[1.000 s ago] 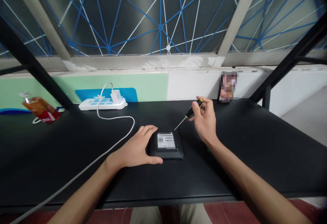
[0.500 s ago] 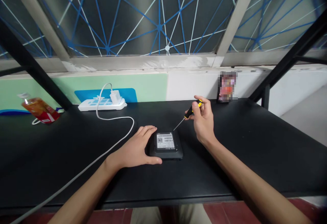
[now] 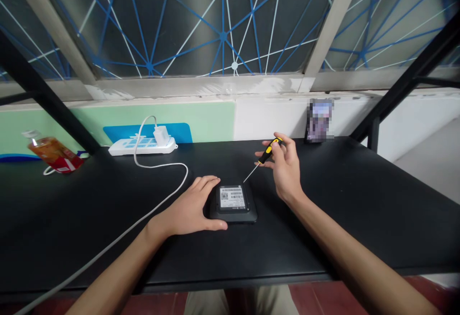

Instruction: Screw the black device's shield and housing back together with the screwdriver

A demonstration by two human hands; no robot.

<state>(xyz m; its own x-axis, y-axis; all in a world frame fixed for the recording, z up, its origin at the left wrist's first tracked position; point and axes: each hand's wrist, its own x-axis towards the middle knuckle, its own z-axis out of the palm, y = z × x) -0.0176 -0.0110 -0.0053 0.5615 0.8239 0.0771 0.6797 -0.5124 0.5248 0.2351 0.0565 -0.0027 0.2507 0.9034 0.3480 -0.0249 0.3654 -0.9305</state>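
Observation:
A flat black device (image 3: 235, 216) lies on the dark table, with a white label (image 3: 232, 198) bearing a QR code and barcodes on its upper face. My left hand (image 3: 189, 209) grips it from the left, fingers along the far edge and thumb at the near edge. In my right hand (image 3: 288, 171) is a black and yellow screwdriver (image 3: 268, 153), held slanted by its handle. Its tip meets the device near the far right corner; whether it sits in a screw is too small to tell.
A white power strip (image 3: 120, 148) with a plugged-in charger (image 3: 161, 135) stands at the back left. The charger's white cable (image 3: 143, 215) runs left of my left arm. A pouch with a white cap (image 3: 55, 153) is at far left. A phone (image 3: 319, 121) leans against the wall.
The fingers of my right hand have shifted and spread around the handle, which appears turned. The screwdriver tip stays at the same corner; my left hand and the device keep their place.

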